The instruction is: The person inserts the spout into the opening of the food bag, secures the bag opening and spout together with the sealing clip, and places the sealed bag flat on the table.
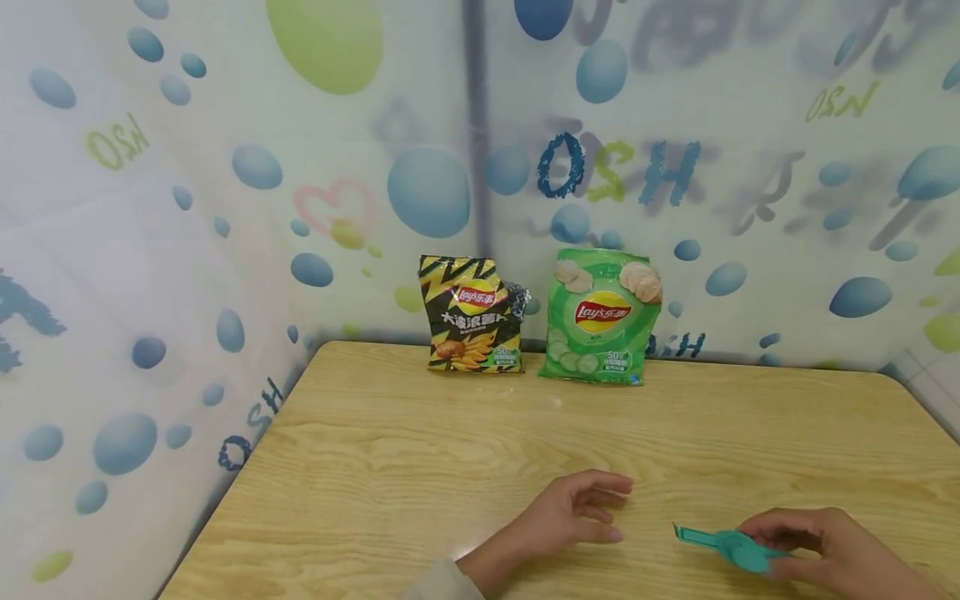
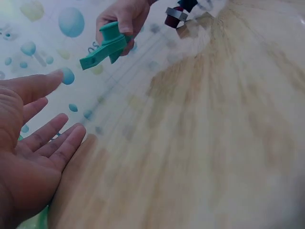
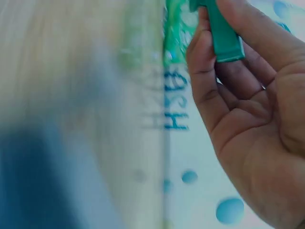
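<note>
My right hand [image 1: 843,550] pinches a teal plastic bag clip [image 1: 738,552] between thumb and fingers, over the front right of the table. The clip has a narrow arm pointing left and a wide round part in its middle. In the right wrist view, one flat end of the clip [image 3: 226,38] sticks out between the thumb and fingers. Left of the clip, my left hand [image 1: 562,512] holds nothing; its fingers are loosely extended toward the right. The left wrist view shows its palm [image 2: 33,176] turned up beside the tabletop, apart from the clip.
Two chip bags stand upright at the table's back edge: a black and yellow one [image 1: 472,325] with its upper right corner torn, silver lining showing, and a green one [image 1: 600,325] beside it. A patterned curtain [image 1: 360,275] hangs behind the wooden table [image 1: 390,467].
</note>
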A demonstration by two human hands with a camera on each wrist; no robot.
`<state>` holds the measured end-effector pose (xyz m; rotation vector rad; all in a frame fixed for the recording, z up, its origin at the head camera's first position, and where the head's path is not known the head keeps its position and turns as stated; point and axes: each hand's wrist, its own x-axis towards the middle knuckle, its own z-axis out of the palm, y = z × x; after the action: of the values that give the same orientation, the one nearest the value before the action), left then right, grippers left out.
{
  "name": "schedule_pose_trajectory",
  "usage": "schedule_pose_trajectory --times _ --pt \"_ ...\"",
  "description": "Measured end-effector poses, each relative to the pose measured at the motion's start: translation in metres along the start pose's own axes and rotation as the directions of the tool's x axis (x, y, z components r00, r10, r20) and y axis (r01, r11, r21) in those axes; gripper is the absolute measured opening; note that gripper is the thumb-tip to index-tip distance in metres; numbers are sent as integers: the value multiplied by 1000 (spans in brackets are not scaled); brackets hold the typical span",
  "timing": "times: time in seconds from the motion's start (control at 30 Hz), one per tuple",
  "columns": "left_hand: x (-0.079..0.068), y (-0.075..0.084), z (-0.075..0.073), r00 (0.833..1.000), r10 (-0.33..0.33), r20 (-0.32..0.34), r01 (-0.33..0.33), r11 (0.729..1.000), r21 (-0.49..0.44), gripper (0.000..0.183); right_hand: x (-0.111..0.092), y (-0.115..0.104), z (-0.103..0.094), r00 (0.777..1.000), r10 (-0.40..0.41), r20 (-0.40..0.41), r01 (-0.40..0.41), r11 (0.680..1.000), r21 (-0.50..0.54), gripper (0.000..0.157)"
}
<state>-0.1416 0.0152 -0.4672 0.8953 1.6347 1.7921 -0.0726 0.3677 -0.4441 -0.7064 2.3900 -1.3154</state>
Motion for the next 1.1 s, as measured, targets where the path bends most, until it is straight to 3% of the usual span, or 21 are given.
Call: schedule_pose_trajectory --times 0.2,0.47,0.73,0.9,1.1 --pt "-4 -3 -5 998 54 -9 -54 998 13 54 30 -15 14 995 98 -31 -99 995 -5 29" --pt "-9 -6 -20 996 81 -44 -82 996 -32 54 65 -31 29 997 12 -76 -13 1000 -13 29" --pt "-14 -2 -38 989 101 -112 -98 995 29 51 100 -43 40 998 -32 -61 33 999 19 29" --pt "-22 1 -50 978 80 -192 -68 995 71 39 119 -47 46 997 -25 -70 30 997 64 29" --pt "-27 4 -61 970 99 -220 -89 995 52 29 141 -49 51 996 10 -87 -4 998 69 27"
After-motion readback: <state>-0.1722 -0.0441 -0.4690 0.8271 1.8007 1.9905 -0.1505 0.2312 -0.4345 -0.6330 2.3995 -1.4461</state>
